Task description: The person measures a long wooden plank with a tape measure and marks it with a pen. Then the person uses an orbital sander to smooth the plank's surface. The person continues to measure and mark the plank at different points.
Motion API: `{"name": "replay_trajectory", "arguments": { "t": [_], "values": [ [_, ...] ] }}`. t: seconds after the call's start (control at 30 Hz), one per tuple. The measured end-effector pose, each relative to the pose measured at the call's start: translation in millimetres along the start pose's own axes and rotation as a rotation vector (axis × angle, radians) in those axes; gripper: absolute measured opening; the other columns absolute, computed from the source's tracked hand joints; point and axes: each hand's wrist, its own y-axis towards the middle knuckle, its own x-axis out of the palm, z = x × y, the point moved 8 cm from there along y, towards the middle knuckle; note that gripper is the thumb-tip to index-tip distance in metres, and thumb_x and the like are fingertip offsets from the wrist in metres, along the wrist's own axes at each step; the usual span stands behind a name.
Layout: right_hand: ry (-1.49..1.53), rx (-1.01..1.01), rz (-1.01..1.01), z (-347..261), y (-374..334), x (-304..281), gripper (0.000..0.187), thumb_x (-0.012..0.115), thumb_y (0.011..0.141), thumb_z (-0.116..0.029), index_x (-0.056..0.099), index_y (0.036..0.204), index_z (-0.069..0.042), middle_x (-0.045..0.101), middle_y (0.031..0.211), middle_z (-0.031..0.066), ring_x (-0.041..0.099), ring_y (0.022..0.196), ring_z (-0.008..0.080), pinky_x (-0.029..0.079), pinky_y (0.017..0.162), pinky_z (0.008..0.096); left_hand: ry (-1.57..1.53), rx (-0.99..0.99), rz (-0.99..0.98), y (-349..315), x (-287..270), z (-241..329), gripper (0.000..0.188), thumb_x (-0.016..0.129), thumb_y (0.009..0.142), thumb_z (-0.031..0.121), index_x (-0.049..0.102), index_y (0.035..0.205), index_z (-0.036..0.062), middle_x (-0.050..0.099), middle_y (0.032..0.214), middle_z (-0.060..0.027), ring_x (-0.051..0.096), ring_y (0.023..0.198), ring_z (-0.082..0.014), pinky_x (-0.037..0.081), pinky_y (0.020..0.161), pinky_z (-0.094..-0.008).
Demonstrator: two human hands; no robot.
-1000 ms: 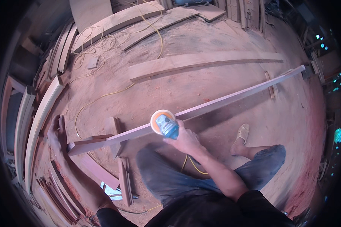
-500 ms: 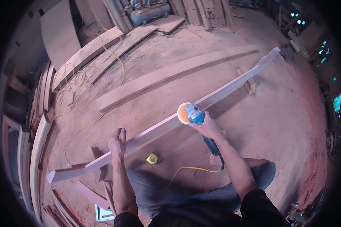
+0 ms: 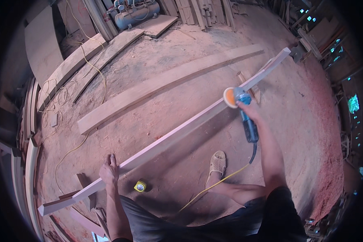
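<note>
My right hand [image 3: 251, 112] is wrapped round the head end of a blue angle grinder [image 3: 248, 125] fitted with an orange and white disc [image 3: 229, 97]. The disc is at the upper edge of a long, thin wooden plank [image 3: 177, 130], toward its far right end. The plank stands on edge and runs diagonally from the near left to the far right. Near its left end, my left hand [image 3: 109, 171] grips the plank, with fingers over the top edge. Part of that grip is hidden. A black lead joins a yellow cable [image 3: 213, 185] behind the grinder.
Wooden supports [image 3: 84, 183] lie under the plank's ends. A yellow tape measure [image 3: 140, 186] sits on the dusty floor near my sandalled foot [image 3: 218, 163]. Beyond lies a wide curved board [image 3: 169, 82]. Coiled hose, stacked timber and a blue compressor [image 3: 136, 15] stand farther back.
The grinder and my right hand have moved along the plank toward its far right end. My left hand has shifted down and left in view. My foot now shows, and the view has shifted.
</note>
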Motion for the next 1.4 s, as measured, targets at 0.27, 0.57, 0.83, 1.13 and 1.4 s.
{"name": "replay_trajectory", "arguments": {
  "t": [0.27, 0.57, 0.83, 1.13, 1.4],
  "values": [
    [-0.063, 0.005, -0.047, -7, -3, -2, 0.068, 0.082, 0.09, -0.045, 0.064, 0.138, 0.001, 0.072, 0.128, 0.0142, 0.069, 0.117, 0.0279, 0.053, 0.101, 0.0418, -0.033, 0.005, -0.065, -1, 1, 1, 0.051, 0.046, 0.108, 0.057, 0.073, 0.127, 0.0186, 0.079, 0.106, -0.0176, 0.074, 0.103, -0.0412, 0.057, 0.088, -0.0521],
    [-0.323, -0.282, -0.605, -146, -201, 189, 0.101, 0.084, 0.083, -0.056, 0.038, 0.156, -0.002, 0.066, 0.134, 0.0325, 0.065, 0.127, 0.047, 0.051, 0.108, 0.0497, 0.024, 0.0, -0.12, 1, 5, -4, 0.057, 0.042, 0.107, 0.062, 0.074, 0.123, 0.018, 0.078, 0.106, -0.0184, 0.073, 0.105, -0.0438, 0.055, 0.09, -0.0541],
    [-0.34, -0.302, -0.542, -148, -185, 174, 0.106, 0.082, 0.082, -0.061, 0.035, 0.159, -0.006, 0.069, 0.129, 0.0324, 0.067, 0.124, 0.0469, 0.052, 0.105, 0.0524, -0.013, 0.003, -0.077, 1, 2, -5, 0.056, 0.041, 0.108, 0.061, 0.075, 0.119, 0.0179, 0.077, 0.106, -0.0212, 0.072, 0.104, -0.0454, 0.054, 0.09, -0.0553],
    [-0.168, -0.152, -0.269, -42, -48, 34, 0.104, 0.084, 0.082, -0.054, 0.041, 0.154, 0.006, 0.064, 0.139, 0.0314, 0.063, 0.133, 0.0415, 0.049, 0.111, 0.0439, -0.019, -0.004, -0.076, 9, 17, -22, 0.059, 0.045, 0.108, 0.057, 0.075, 0.128, 0.0112, 0.076, 0.111, -0.0251, 0.072, 0.108, -0.0448, 0.053, 0.096, -0.0538],
    [0.073, -0.212, -0.144, 43, 96, -71, 0.079, 0.086, 0.085, -0.041, 0.056, 0.142, 0.006, 0.07, 0.13, 0.0222, 0.068, 0.123, 0.0308, 0.052, 0.106, 0.0399, -0.081, -0.032, -0.091, 11, 21, -26, 0.06, 0.044, 0.109, 0.054, 0.077, 0.115, 0.0032, 0.079, 0.098, -0.0179, 0.076, 0.098, -0.0359, 0.056, 0.086, -0.0476]
  ]
}}
